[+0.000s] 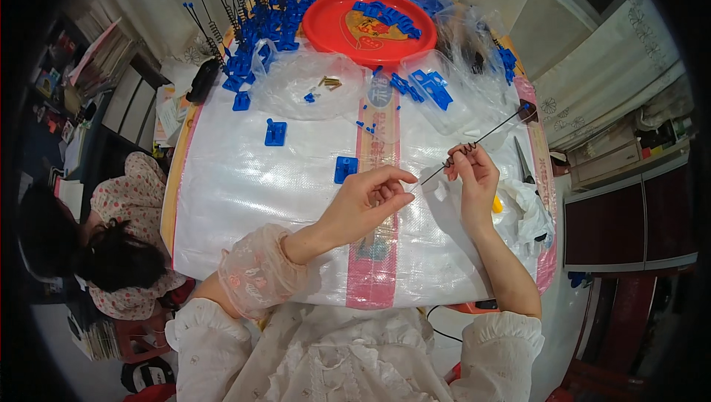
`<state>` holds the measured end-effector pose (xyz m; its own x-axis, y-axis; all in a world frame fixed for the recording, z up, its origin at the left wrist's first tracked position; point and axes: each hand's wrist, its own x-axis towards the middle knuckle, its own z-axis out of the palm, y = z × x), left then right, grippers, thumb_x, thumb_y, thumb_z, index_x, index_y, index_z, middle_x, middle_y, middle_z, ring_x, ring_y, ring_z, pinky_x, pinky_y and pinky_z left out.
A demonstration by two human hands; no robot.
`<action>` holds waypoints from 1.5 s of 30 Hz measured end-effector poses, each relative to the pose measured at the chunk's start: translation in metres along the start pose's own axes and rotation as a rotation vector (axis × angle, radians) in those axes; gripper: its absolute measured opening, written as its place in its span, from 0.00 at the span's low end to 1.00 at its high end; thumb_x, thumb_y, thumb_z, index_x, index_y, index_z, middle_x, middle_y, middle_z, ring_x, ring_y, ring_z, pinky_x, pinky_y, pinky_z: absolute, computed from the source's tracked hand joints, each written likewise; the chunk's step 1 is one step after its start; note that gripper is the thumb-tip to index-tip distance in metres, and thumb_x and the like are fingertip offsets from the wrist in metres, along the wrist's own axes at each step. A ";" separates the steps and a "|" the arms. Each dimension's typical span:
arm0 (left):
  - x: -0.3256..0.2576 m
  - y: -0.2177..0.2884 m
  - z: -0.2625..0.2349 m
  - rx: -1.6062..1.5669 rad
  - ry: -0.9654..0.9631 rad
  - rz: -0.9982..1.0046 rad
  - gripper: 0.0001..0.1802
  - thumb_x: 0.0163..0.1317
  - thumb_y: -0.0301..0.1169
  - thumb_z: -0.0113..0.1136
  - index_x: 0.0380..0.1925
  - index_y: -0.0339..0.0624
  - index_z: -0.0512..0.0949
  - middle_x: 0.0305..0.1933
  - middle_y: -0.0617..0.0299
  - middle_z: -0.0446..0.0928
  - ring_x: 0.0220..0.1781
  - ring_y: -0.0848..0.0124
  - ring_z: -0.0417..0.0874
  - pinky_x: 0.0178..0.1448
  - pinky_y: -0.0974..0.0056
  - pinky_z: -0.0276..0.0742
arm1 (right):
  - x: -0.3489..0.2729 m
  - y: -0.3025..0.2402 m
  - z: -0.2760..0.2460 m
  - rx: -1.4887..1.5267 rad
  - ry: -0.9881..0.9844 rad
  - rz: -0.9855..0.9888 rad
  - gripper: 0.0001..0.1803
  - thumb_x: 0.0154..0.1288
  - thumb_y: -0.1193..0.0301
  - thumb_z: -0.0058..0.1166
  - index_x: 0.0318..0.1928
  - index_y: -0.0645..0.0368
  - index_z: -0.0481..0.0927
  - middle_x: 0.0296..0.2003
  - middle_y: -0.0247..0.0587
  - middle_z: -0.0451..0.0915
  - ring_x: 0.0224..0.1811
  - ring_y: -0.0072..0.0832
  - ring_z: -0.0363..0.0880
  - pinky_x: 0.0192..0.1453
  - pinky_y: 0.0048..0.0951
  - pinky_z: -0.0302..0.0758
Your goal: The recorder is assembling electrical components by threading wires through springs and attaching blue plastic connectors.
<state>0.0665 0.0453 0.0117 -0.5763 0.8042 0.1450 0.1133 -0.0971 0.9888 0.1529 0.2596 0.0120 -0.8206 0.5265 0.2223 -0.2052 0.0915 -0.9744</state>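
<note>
While right hand point(474, 176) pinches spring rod point(481, 137), clear bags point(311, 83) beyond

Home room used for piecework, round table point(194, 117) under a white woven plastic sheet point(244, 202), red tray point(326, 28) and heaps of small blue plastic parts point(255, 39) (many with springs fitted), curtains point(615, 54), household cabinet point(629, 217), second person point(111, 239) seated alongside.
</note>
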 end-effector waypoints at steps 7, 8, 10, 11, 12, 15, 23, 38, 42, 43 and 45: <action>-0.008 0.014 -0.002 0.270 0.022 0.142 0.08 0.63 0.20 0.64 0.29 0.40 0.74 0.21 0.68 0.70 0.24 0.80 0.69 0.27 0.67 0.63 | 0.004 0.018 -0.003 0.076 -0.015 0.027 0.08 0.76 0.70 0.54 0.45 0.63 0.78 0.34 0.33 0.79 0.32 0.17 0.77 0.37 0.21 0.70; -0.008 0.010 -0.004 0.320 -0.002 0.237 0.10 0.59 0.18 0.63 0.27 0.40 0.71 0.20 0.66 0.68 0.22 0.76 0.68 0.27 0.65 0.62 | 0.004 0.019 -0.003 0.090 -0.019 0.025 0.08 0.76 0.70 0.54 0.45 0.63 0.78 0.34 0.33 0.79 0.32 0.17 0.77 0.37 0.21 0.70; -0.005 -0.003 -0.010 0.419 -0.053 0.428 0.15 0.51 0.15 0.62 0.22 0.40 0.64 0.18 0.62 0.63 0.20 0.69 0.68 0.25 0.62 0.60 | 0.004 0.020 -0.002 0.093 -0.031 0.024 0.08 0.76 0.70 0.53 0.46 0.63 0.77 0.34 0.34 0.79 0.33 0.17 0.76 0.37 0.21 0.70; -0.003 -0.004 -0.010 0.468 -0.076 0.469 0.14 0.49 0.16 0.62 0.22 0.40 0.66 0.19 0.60 0.65 0.21 0.65 0.70 0.26 0.61 0.63 | 0.004 0.021 -0.003 0.079 -0.036 0.028 0.08 0.77 0.70 0.52 0.46 0.63 0.77 0.34 0.34 0.78 0.33 0.17 0.76 0.37 0.21 0.69; -0.001 -0.004 -0.011 0.517 -0.100 0.510 0.12 0.47 0.18 0.62 0.23 0.40 0.67 0.20 0.58 0.66 0.22 0.62 0.72 0.27 0.60 0.65 | 0.004 0.022 -0.004 0.065 -0.041 0.032 0.08 0.77 0.70 0.52 0.46 0.63 0.77 0.33 0.34 0.78 0.33 0.17 0.76 0.37 0.21 0.69; 0.001 -0.003 -0.007 0.557 -0.115 0.582 0.12 0.44 0.17 0.62 0.23 0.39 0.68 0.21 0.57 0.65 0.23 0.59 0.73 0.27 0.58 0.66 | 0.003 0.022 -0.001 0.129 -0.062 0.012 0.09 0.78 0.69 0.50 0.46 0.62 0.75 0.33 0.34 0.77 0.32 0.18 0.76 0.37 0.21 0.70; 0.000 -0.002 -0.004 0.651 -0.113 0.593 0.12 0.44 0.19 0.64 0.24 0.42 0.70 0.26 0.61 0.67 0.24 0.61 0.76 0.28 0.58 0.70 | 0.002 0.021 -0.001 0.047 -0.076 -0.020 0.10 0.79 0.67 0.48 0.47 0.62 0.73 0.33 0.35 0.77 0.31 0.18 0.75 0.35 0.21 0.70; -0.004 0.036 -0.007 0.454 0.256 0.577 0.10 0.53 0.16 0.63 0.34 0.42 0.79 0.33 0.61 0.75 0.32 0.66 0.81 0.33 0.66 0.76 | -0.001 0.017 0.001 0.015 -0.100 0.046 0.06 0.76 0.70 0.54 0.46 0.61 0.76 0.32 0.29 0.78 0.31 0.14 0.75 0.33 0.18 0.67; 0.000 0.091 -0.039 0.256 0.476 0.313 0.08 0.64 0.21 0.64 0.43 0.38 0.80 0.43 0.60 0.79 0.39 0.74 0.82 0.38 0.72 0.78 | -0.003 0.011 0.004 0.013 -0.117 0.049 0.07 0.77 0.70 0.53 0.47 0.61 0.76 0.32 0.30 0.78 0.30 0.14 0.75 0.32 0.18 0.66; 0.000 0.099 -0.053 0.276 0.456 0.267 0.08 0.64 0.22 0.64 0.43 0.38 0.81 0.43 0.59 0.81 0.39 0.74 0.83 0.39 0.72 0.79 | -0.003 0.012 0.004 0.006 -0.108 0.031 0.08 0.77 0.68 0.52 0.46 0.60 0.76 0.31 0.30 0.78 0.29 0.14 0.74 0.31 0.17 0.64; 0.003 0.108 -0.082 0.484 0.453 0.215 0.07 0.65 0.23 0.64 0.42 0.37 0.82 0.42 0.60 0.84 0.38 0.73 0.85 0.40 0.70 0.80 | -0.004 0.016 0.003 0.007 -0.109 0.007 0.08 0.77 0.68 0.52 0.46 0.60 0.77 0.31 0.29 0.78 0.29 0.14 0.74 0.29 0.17 0.63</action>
<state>0.0101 -0.0110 0.1217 -0.7699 0.4624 0.4399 0.5497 0.1301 0.8252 0.1515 0.2561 -0.0042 -0.8751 0.4320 0.2182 -0.2028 0.0820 -0.9758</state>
